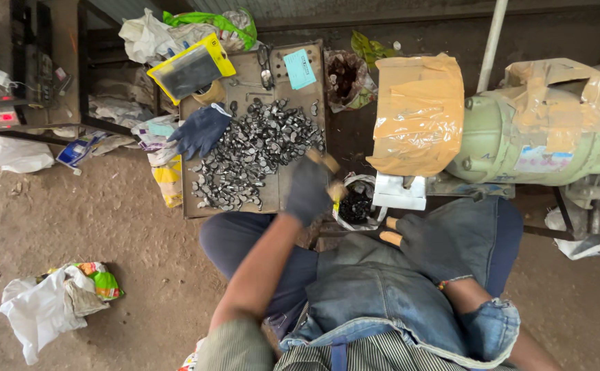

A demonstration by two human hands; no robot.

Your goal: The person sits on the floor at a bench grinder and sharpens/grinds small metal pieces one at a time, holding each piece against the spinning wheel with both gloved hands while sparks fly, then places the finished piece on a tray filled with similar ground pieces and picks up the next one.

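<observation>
- L hand (308,191), gloved, sits over the tray (190,199) edge w/ fingers curled narrow round sth small; can't tell what, prob. one of the metal parts (252,154).
- R hand (427,242), also gloved, rests on our lap by the denim apron (368,288); fingers closed, 2 bare tips poke thru worn glove ends. Can't tell if it holds anything.
- Parts lie heaped mid-tray, w/in L reach, so we judge that's the feed pile.
- Bag (356,206) of dark bits sits between our knees, just below L hand: short drop.
- Spare glove (202,129) lies on tray's far-left corner, touching the heap.
- Motor (540,134), taped w/ brown paper, stands to the R, near R hand.
</observation>
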